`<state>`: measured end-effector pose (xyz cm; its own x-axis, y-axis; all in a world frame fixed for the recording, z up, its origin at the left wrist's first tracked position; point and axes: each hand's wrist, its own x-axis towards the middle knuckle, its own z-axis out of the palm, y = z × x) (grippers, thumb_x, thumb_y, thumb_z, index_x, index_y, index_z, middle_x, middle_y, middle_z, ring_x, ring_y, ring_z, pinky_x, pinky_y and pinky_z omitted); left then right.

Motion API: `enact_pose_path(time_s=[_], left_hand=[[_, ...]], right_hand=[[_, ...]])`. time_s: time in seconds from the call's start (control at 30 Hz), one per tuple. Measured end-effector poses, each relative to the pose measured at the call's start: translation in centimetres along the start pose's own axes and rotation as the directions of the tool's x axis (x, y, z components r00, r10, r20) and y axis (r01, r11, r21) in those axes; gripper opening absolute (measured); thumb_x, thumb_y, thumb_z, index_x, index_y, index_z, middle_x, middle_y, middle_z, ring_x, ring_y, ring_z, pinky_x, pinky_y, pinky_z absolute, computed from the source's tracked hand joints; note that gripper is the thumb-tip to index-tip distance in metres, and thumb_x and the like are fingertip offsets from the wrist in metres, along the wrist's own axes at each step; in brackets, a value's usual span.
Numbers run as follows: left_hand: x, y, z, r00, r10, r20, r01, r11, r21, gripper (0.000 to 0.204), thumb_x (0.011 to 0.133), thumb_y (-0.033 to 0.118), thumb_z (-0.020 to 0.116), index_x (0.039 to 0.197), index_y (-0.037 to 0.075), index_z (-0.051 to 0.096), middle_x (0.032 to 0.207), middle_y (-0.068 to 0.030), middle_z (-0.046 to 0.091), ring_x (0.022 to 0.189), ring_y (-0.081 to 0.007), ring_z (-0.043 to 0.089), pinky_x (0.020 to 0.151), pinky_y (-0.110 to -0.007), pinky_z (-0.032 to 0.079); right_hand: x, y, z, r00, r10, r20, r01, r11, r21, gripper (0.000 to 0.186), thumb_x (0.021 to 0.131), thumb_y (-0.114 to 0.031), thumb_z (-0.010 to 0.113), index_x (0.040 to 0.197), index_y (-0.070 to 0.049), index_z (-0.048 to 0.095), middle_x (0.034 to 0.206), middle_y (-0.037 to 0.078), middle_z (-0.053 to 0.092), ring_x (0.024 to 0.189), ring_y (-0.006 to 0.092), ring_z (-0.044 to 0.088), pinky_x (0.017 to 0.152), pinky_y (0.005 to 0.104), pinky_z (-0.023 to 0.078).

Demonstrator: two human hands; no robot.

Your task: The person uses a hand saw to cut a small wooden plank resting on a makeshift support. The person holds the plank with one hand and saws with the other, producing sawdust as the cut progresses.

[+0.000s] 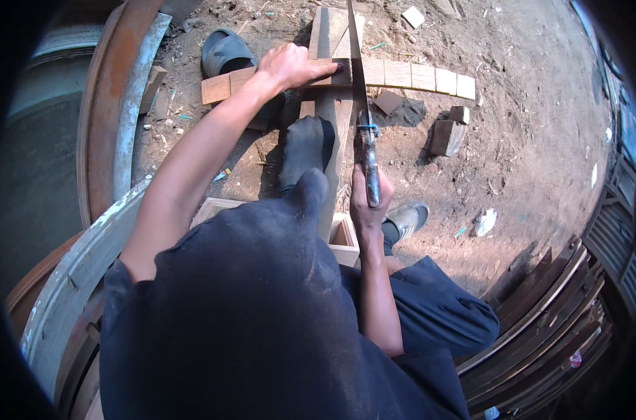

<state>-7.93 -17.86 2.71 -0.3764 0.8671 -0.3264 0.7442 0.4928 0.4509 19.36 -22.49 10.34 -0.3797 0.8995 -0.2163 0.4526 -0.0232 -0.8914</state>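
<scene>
My left hand [293, 66] presses flat on a long wooden strip [416, 75] that lies crosswise over a thicker wooden beam [328, 35]. My right hand [369, 203] grips the dark handle of a hand saw [360, 105], whose thin blade runs away from me and meets the strip just right of my left fingertips. My socked foot [305, 143] rests on the beam below the strip. The strip shows several pencil or cut lines across its right half.
Bare dirt ground lies all around, with small wood offcuts [450, 131] and scraps to the right. A dark sandal [223, 50] lies at upper left, a grey shoe [408, 218] near my right hand. Curved wooden and rusty metal rims [115, 105] stand at left; stacked planks [556, 308] at lower right.
</scene>
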Motion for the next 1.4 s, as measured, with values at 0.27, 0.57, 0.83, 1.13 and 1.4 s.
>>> enact_pose_path(time_s=[0.27,0.57,0.83,1.13,1.4], left_hand=[[0.1,0.1,0.0,1.000,-0.001,0.026,0.001,1.000,-0.019,0.080,0.075,0.071,0.054,0.071,-0.009,0.067,0.077,-0.0280,0.066,0.080,-0.0385,0.068,0.074,-0.045,0.053],[0.0,-0.3,0.2,0.999,-0.009,0.037,0.009,1.000,0.000,0.079,0.077,0.071,0.052,0.078,-0.007,0.067,0.078,-0.0284,0.066,0.080,-0.0393,0.067,0.072,-0.047,0.053],[-0.1,0.5,0.1,0.999,0.031,0.040,-0.033,0.998,0.051,0.083,0.081,0.073,0.045,0.078,-0.007,0.066,0.082,-0.0312,0.064,0.081,-0.0417,0.066,0.075,-0.047,0.053],[-1.9,-2.5,-1.4,0.984,-0.157,-0.080,0.162,0.984,0.070,0.082,0.088,0.069,0.032,0.087,-0.003,0.070,0.094,-0.0266,0.066,0.097,-0.0400,0.063,0.087,-0.046,0.048],[-3.9,-6.9,-2.0,0.990,0.051,-0.135,-0.038,0.995,0.094,0.040,0.085,0.027,0.047,0.092,-0.007,0.068,0.100,-0.0286,0.064,0.099,-0.0418,0.062,0.087,-0.048,0.048]], right_hand=[[-2.1,-0.1,-0.4,1.000,-0.004,-0.019,0.004,1.000,-0.001,0.018,0.087,-0.008,0.057,0.073,0.002,0.054,0.055,0.005,0.047,0.050,0.0107,0.043,0.048,0.0307,0.035],[-2.2,-0.3,-0.8,1.000,0.014,0.014,-0.013,0.998,-0.057,0.015,0.084,-0.004,0.058,0.071,0.002,0.054,0.054,0.010,0.052,0.049,0.0133,0.053,0.049,0.0303,0.042],[-1.9,0.4,0.3,1.000,-0.023,-0.013,0.023,0.999,-0.040,0.012,0.085,-0.006,0.058,0.077,0.001,0.059,0.053,0.005,0.048,0.050,0.0082,0.047,0.048,0.0287,0.038],[-1.3,-0.3,0.5,0.998,-0.035,-0.048,0.040,0.994,0.099,0.017,0.085,-0.008,0.056,0.071,0.002,0.055,0.055,0.005,0.047,0.051,0.0084,0.046,0.048,0.0287,0.037],[-1.3,1.1,0.5,0.998,-0.055,-0.010,0.056,0.996,0.067,0.018,0.084,-0.008,0.056,0.069,0.002,0.052,0.055,0.007,0.047,0.051,0.0098,0.046,0.048,0.0299,0.038]])
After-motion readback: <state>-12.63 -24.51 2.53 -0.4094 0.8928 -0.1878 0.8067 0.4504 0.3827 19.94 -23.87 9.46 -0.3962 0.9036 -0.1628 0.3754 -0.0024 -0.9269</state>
